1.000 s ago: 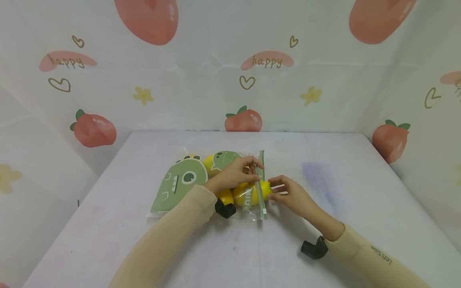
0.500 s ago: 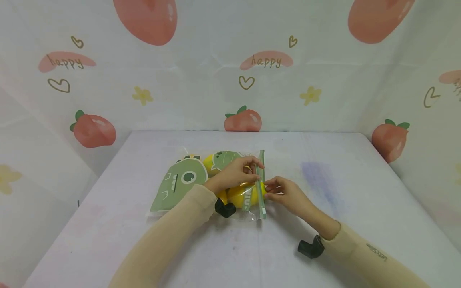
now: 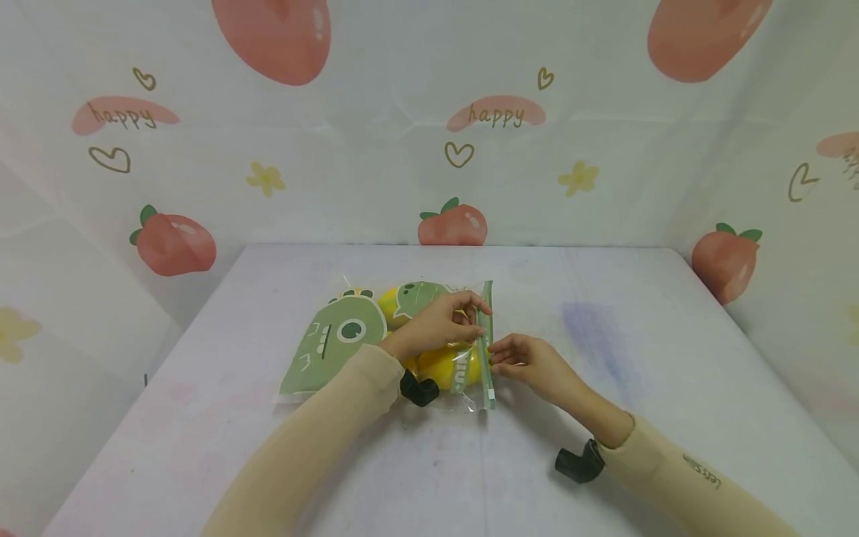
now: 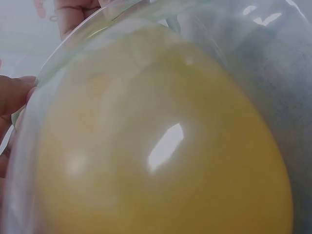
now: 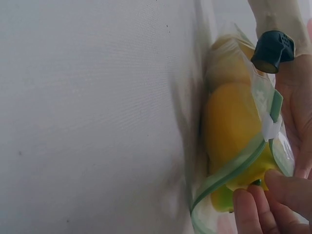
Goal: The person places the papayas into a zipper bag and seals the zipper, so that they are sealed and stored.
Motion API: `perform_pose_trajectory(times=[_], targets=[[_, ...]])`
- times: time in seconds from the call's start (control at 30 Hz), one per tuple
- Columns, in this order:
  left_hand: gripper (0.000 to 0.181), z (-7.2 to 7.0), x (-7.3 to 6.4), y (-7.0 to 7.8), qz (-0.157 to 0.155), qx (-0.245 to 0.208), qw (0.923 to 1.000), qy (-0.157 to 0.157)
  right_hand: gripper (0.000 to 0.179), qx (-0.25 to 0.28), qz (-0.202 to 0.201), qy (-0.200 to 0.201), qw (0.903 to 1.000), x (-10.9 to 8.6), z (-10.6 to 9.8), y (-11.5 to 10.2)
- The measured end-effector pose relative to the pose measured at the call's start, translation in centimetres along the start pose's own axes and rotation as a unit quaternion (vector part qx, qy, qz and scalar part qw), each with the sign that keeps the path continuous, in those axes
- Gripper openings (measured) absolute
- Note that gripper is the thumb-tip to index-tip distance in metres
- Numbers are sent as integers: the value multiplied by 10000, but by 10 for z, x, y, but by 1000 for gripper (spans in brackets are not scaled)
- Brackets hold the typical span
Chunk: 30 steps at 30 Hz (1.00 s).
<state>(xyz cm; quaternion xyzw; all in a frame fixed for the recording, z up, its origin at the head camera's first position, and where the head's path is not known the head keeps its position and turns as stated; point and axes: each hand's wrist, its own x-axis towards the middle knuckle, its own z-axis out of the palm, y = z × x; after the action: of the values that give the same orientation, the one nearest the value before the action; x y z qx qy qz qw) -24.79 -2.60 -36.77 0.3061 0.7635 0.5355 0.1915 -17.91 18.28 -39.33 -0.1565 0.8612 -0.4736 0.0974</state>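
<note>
A clear zip bag [image 3: 333, 343] printed with a green cartoon creature lies on its side, several yellow fruits inside. My left hand [image 3: 446, 324] reaches over it and pinches the upper side of the green zip edge [image 3: 488, 298], holding the mouth apart. Just within the mouth is a smooth yellow fruit [image 3: 439, 369] with a small dark green stem [image 5: 257, 183]. The thumb and fingertips of my right hand [image 3: 533, 365] are around its stem end, at the bag's mouth. Through the plastic, a yellow fruit [image 4: 195, 107] fills the left wrist view.
A white zip slider [image 3: 491, 394] sits at the near end of the green edge. The white table [image 3: 644, 298] extends around the bag, with a patterned cloth [image 3: 362, 164] behind it. Black camera mounts [image 3: 580, 461] hang from both sleeves.
The yellow fruit has slid left into the bag, its end now behind the green edge. My right hand has followed it left. My left hand keeps its place.
</note>
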Motion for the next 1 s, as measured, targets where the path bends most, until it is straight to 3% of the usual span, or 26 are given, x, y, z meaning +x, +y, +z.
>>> perform_pose_trajectory(times=[0.67,1.0], targets=[[34,1,-1,-2,-1,13,10000,-10,30,123,-95,-233,9996,-3,-2,0],[32,0,-3,0,52,73,10000,16,33,-92,-133,3,9999,-4,-10,1]])
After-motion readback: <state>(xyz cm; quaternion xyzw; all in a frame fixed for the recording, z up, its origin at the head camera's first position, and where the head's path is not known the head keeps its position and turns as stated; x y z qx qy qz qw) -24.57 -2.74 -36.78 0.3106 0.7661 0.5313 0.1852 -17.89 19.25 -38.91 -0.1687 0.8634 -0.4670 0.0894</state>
